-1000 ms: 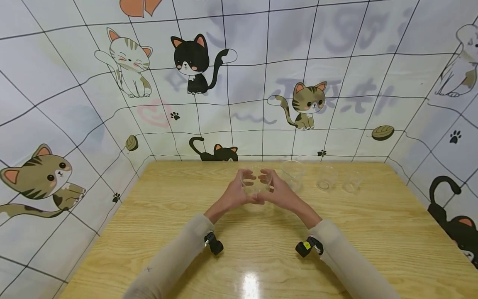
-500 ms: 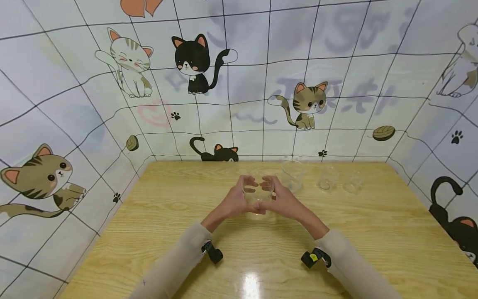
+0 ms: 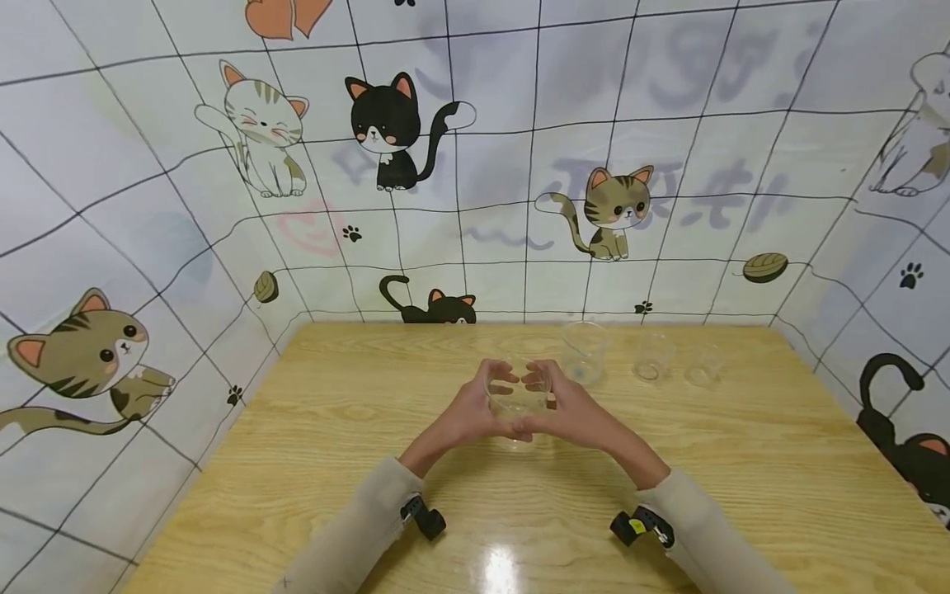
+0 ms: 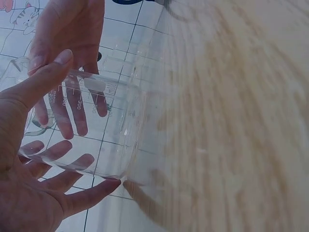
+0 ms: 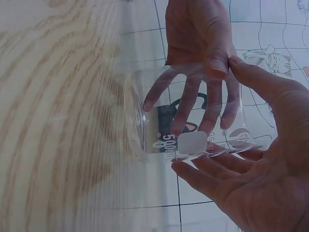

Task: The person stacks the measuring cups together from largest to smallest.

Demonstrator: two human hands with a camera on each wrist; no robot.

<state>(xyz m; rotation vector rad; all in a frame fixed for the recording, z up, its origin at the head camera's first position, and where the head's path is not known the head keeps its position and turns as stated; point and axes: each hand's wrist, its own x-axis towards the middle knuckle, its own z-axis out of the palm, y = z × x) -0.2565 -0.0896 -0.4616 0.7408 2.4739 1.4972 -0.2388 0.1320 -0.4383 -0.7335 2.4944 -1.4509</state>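
Note:
A clear glass beaker (image 3: 518,403) is between my two hands near the middle of the table. Its side carries printed graduations and a 500 ml mark, legible in the right wrist view, beside a blank pale patch. My left hand (image 3: 473,406) grips the left side with curled fingers. From the right, my right hand (image 3: 570,412) curls round the opposite side. The thumbs meet on the side nearest me. Both wrist views show the beaker (image 5: 192,143) upright relative to the table, its base close to the wood; whether it touches I cannot tell.
Behind and right of my hands stands a tall clear beaker (image 3: 584,355). Two smaller clear beakers (image 3: 651,360) are in line further right. The wooden table (image 3: 356,371) meets a cat-patterned cloth wall (image 3: 490,231) at the back and sides.
Both hands have drawn the beaker toward me across the table, a little to the right as well. Their hold looks the same. The other beakers have stayed put.

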